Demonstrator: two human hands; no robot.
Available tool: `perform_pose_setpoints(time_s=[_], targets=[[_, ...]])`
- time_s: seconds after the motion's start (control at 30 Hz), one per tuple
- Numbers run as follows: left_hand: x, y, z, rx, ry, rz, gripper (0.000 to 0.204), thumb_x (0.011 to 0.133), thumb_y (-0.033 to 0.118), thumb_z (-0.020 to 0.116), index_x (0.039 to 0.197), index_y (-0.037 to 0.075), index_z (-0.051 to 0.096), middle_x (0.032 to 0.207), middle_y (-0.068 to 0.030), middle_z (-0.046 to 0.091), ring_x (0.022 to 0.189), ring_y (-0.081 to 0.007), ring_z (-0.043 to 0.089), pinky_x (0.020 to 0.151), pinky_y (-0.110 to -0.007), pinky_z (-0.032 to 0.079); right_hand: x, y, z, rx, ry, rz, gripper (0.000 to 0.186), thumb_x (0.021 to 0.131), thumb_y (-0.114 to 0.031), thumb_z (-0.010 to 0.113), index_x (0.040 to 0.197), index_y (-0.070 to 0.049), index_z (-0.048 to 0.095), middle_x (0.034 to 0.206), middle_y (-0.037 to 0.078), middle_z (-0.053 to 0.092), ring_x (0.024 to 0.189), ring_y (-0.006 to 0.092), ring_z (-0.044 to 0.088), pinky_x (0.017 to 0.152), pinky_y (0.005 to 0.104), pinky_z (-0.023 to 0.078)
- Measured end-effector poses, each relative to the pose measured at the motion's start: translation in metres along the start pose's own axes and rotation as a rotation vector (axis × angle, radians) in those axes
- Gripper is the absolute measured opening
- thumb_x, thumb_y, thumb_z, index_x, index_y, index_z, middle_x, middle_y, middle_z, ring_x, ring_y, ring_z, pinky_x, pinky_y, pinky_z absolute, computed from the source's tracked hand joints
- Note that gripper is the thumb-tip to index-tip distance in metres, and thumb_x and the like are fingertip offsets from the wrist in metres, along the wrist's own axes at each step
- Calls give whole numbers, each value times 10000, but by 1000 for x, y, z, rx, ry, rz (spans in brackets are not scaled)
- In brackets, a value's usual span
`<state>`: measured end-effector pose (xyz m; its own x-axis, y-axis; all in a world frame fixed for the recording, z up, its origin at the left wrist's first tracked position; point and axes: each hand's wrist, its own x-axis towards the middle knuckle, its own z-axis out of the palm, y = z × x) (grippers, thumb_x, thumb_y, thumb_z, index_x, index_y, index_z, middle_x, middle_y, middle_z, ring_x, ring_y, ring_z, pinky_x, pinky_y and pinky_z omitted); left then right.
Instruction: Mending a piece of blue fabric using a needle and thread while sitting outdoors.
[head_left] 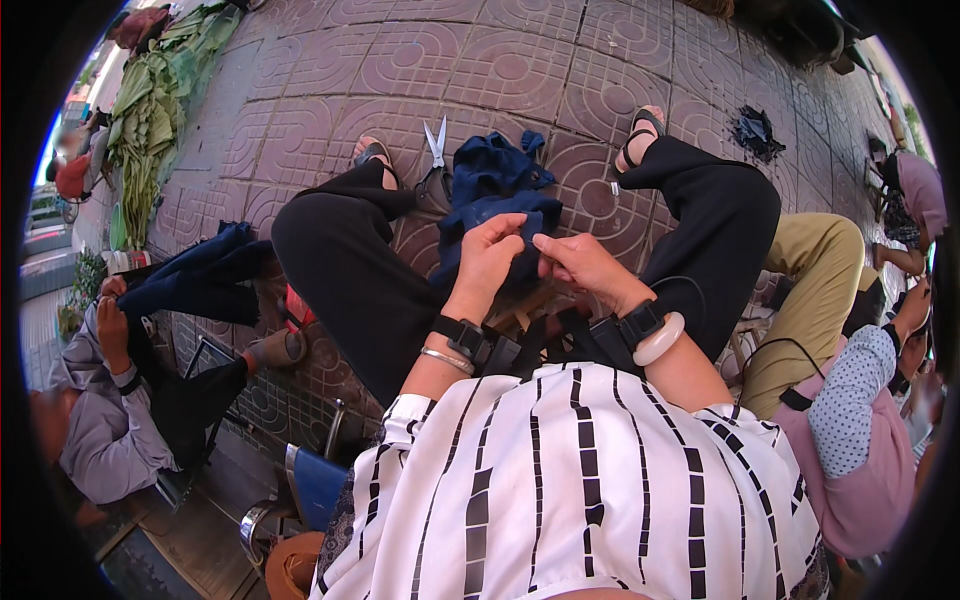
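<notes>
Head view | dark-blue fabric cloth [490,170] bunched between black-trousered legs [330,255], presumably for two-handed reach | left hand [487,262] apparently pinched on its near edge | right hand [590,265] pinched together, contents not determinable | silver-bladed, black-handled scissors [437,157] on reddish patterned paving [510,72], just beside cloth, seemingly for access

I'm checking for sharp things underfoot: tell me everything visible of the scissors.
The scissors have two bright, metallic-looking blades and dark looped handles. They lie on the paving, blades parted in a V, tips toward the picture's top. They sit between the left foot and the dark blue cloth; the left hand and right hand are clear of them. Whether the handles touch the cloth is unclear.
</notes>
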<state>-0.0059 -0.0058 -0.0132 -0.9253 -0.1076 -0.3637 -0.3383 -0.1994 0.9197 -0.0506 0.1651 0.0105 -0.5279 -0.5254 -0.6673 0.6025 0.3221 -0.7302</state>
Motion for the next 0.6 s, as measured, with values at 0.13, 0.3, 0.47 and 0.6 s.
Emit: perform_pose_setpoints(time_s=[0.13,0.3,0.47,0.6], targets=[[0,0,-1,-15,-1,1,287,814,0,536,1085,-20,629,839,6,578,752,-72,535,695,-206,429,-2,0,0,-39,27,-43,489,917,-441,531,688,-22,634,478,-58,382,423,40,344,413,211,247],[0,-1,-3,-40,11,-17,290,809,-11,534,1082,-13,633,840,6,589,745,-70,535,692,-208,428,-4,-2,-1,-6,30,23,492,915,-449,529,706,-15,624,492,-58,384,424,41,306,418,218,228],[0,-1,-3,-44,16,-20,295,802,-17,536,1080,-12,634,842,7,591,748,-69,532,695,-206,422,-5,-3,-1,19,45,65,496,920,-446,520,710,-12,639,497,-62,385,423,41,322,413,214,245],[0,0,-4,-45,-31,-16,300,799,-12,538,1082,-13,633,849,7,589,765,-70,531,700,-207,419,-4,-3,-1,23,39,69,495,921,-447,520,720,-10,639,501,-61,387,424,38,322,411,210,239]])
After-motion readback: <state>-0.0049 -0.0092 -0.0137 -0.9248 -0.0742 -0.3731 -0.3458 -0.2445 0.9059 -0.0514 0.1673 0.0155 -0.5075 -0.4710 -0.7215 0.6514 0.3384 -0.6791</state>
